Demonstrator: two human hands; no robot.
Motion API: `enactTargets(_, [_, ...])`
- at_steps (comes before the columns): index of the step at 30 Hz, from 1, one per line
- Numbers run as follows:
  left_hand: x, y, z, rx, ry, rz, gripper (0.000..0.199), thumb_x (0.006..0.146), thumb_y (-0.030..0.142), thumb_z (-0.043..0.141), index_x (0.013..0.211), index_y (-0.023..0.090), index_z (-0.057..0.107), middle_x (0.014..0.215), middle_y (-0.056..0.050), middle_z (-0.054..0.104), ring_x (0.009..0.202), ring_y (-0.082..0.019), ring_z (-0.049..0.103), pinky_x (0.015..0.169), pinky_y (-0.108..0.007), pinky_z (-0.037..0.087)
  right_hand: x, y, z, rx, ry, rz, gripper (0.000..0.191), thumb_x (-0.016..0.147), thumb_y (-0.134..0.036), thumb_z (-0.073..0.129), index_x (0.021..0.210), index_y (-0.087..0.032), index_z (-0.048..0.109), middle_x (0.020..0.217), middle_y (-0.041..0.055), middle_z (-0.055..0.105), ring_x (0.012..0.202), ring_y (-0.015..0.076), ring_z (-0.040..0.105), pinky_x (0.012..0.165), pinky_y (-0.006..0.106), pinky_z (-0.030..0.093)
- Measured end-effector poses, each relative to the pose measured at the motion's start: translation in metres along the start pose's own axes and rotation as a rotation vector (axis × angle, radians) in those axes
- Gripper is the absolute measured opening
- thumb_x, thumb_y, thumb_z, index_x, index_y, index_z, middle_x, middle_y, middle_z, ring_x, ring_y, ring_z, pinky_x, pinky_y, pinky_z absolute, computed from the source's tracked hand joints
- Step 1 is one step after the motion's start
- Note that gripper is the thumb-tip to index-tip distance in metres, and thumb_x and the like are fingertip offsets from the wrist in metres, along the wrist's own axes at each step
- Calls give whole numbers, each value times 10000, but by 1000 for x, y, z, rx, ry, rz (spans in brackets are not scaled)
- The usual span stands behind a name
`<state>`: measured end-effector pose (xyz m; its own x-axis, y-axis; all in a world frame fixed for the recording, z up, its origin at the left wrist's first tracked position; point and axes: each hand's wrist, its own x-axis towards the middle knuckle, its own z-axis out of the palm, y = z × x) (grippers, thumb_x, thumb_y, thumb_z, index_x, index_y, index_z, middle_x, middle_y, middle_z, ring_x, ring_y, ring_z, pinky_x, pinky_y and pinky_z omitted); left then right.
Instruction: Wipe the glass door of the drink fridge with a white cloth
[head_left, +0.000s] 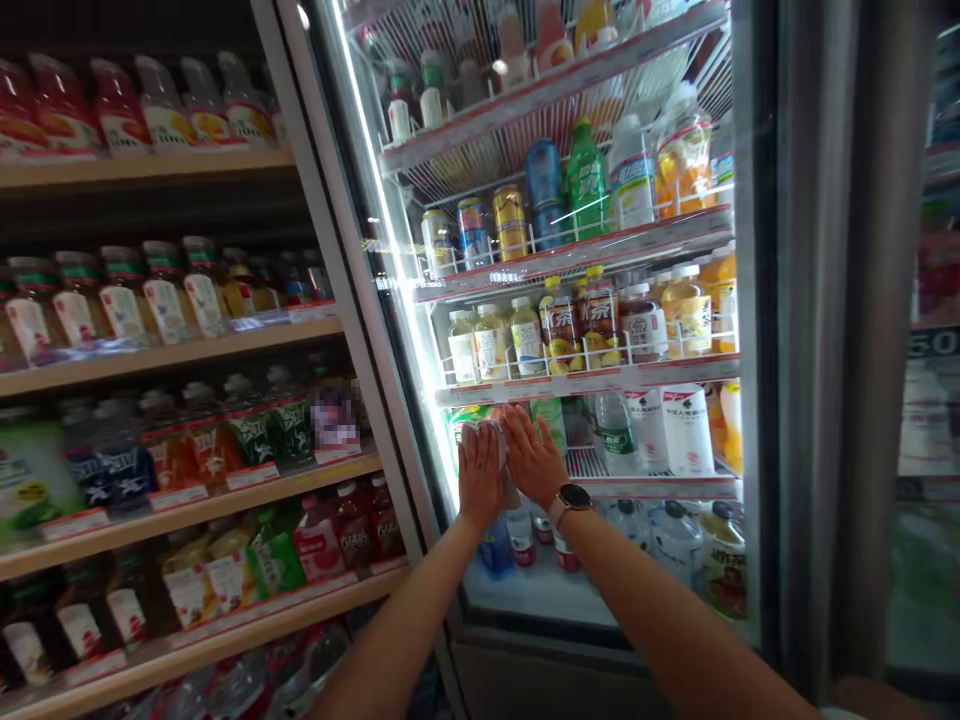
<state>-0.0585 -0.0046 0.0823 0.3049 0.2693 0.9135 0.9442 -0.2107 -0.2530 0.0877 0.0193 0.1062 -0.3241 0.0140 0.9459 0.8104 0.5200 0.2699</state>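
Note:
Both arms reach up to the glass door of a lit drinks fridge. My left hand presses a pale, crumpled cloth against the glass, its fingers stretched upward. The cloth shows around the fingertips and between the hands; the rest is hidden under the palm. Just to the right, my right hand lies flat with fingers spread, close to the cloth's edge. How much of the cloth it covers, I cannot tell. A watch is on the right wrist.
Behind the glass, fridge shelves hold bottles and cans, among them a green bottle. At left, wooden shelves carry rows of bottled drinks. A metal frame post separates them from the fridge. A dark door edge stands at right.

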Motion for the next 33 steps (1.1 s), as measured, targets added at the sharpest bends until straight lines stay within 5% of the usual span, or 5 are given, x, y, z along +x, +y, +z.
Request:
enactTargets(6, [90,-19,-24,-14,41,-30,666,988,272,343,1562,185,16,1635,-105,145,1511,-275,-5,1227,-556,129,1,1,-3,-23,-9,3,571,946,-238,421,1495,-86,374,1564,120,363,1482,253,255,1228,454,75])
enactTargets(9, [113,-21,-29,-29,57,-45,657,987,270,335,1563,180,33,1641,-96,112,1512,-256,-26,1239,-520,103,2,2,-7,6,-37,1,602,942,-229,413,1521,-94,320,1565,118,361,1479,246,265,1225,444,95])
enactTargets(14, [78,-14,-21,-36,-4,-15,642,997,277,327,1561,172,38,1629,-119,142,1510,-265,8,1231,-532,135,1,3,-7,74,-53,1,674,911,-182,432,1547,-80,232,1561,146,359,1477,254,271,1208,464,162])
enactTargets(23, [-7,-4,-4,25,10,61,671,980,243,375,1558,151,47,1612,-138,205,1507,-274,15,1216,-524,205,1,0,-5,17,-12,19,581,943,-213,417,1507,-89,350,1543,143,392,1472,239,285,1225,449,111])
enactTargets(33, [80,-8,-18,-64,85,-103,652,1002,299,320,1560,176,5,1635,-117,111,1511,-277,-1,1231,-537,112,0,2,-5,18,-25,7,640,944,-215,417,1544,-81,242,1554,145,371,1474,255,280,1214,459,150])
